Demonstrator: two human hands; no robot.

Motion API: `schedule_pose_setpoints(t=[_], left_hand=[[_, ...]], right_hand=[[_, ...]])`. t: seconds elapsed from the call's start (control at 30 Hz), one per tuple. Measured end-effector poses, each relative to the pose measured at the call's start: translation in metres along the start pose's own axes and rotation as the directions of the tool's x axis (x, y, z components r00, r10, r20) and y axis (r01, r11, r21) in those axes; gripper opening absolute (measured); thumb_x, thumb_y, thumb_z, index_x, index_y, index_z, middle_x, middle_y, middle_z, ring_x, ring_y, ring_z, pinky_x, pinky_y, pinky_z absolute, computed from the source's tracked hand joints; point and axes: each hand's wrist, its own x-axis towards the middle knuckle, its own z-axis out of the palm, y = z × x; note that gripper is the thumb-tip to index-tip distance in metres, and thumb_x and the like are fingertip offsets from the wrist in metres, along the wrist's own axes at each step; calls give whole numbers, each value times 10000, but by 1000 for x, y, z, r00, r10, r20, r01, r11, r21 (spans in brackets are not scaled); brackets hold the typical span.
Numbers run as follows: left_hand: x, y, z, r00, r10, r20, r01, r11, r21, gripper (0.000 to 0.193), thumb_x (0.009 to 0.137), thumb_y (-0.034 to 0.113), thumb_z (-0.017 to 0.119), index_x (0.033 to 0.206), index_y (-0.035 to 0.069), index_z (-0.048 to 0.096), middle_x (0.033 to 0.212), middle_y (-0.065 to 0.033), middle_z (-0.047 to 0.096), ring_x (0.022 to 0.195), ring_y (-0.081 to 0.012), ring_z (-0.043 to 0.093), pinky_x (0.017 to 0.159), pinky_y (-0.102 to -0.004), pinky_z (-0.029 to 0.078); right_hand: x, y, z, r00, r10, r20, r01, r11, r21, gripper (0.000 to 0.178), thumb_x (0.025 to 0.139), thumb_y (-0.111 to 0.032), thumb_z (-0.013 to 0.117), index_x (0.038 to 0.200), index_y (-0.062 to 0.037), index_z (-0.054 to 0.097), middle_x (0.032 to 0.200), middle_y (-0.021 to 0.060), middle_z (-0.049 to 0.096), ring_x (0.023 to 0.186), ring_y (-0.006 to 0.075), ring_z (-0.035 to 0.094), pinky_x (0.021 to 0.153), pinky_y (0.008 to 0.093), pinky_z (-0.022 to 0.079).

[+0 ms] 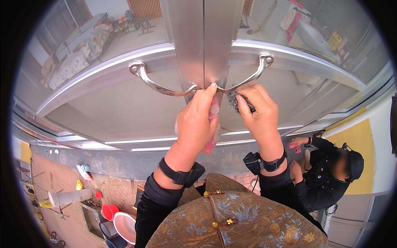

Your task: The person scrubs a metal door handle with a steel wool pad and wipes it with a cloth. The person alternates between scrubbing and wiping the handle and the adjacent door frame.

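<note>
Two metal doors meet in the middle, each with a curved shiny handle. My right hand (260,109) is closed round a grey steel wool scrubber (234,101), which is against or just under the right door handle (257,75) near its lower end. A pink and white cloth (213,140) hangs from the closed fingers of my left hand (193,120). One fingertip of that hand is up at the gap between the doors, by the lower end of the right handle. Just left of it is the left door handle (155,85), which neither hand grips.
At the right a co-worker (331,173) in dark clothes crouches low, a pink cloth (296,149) at one hand. On the brick ground at lower left are a red bucket (109,211), a pink basin (125,227) and a pale cylinder (70,197). Mesh screens fill the doors' upper parts.
</note>
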Motion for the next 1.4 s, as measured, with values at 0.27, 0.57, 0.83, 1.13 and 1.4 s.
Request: schedule_pose_setpoints(t=[0.27,0.57,0.83,1.13,1.4], left_hand=[[-3,1,-2,996,-57,67,57,998,3,766,662,-70,704,1386,109,530,1211,-104,636,1052,-308,666,844,-382,564],[-21,-7,-33,969,-29,244,43,998,-52,792,670,-56,717,1407,161,521,1255,-94,629,1065,-306,664,832,-371,570],[-101,-79,-92,924,-46,380,-1,993,122,691,665,-13,716,1323,165,601,1214,-70,650,892,-306,695,721,-391,581],[-172,-134,-135,870,-232,435,108,950,292,599,671,-30,690,1241,147,654,1114,-91,691,885,-329,698,730,-398,585],[-133,-120,-120,868,-105,485,47,990,129,616,672,-43,700,1258,143,656,1167,-131,688,960,-341,703,800,-403,582]], right_hand=[[-2,7,43,985,-18,-174,45,987,154,143,819,-7,735,941,-55,676,934,83,659,759,253,667,653,350,536],[-13,-30,-10,998,-17,53,34,943,-332,155,795,-48,743,934,-84,684,919,70,681,693,288,661,601,368,521],[-39,-7,23,970,55,237,-7,980,-199,79,805,-118,733,865,-99,686,816,59,661,659,278,663,578,378,534],[-25,-25,41,921,-276,-274,228,954,-194,388,703,-12,841,1061,-95,718,1005,76,625,802,198,629,656,322,523],[-90,29,118,991,-47,-125,18,974,-224,209,754,-97,789,938,-144,703,926,44,581,737,233,591,642,353,486]])
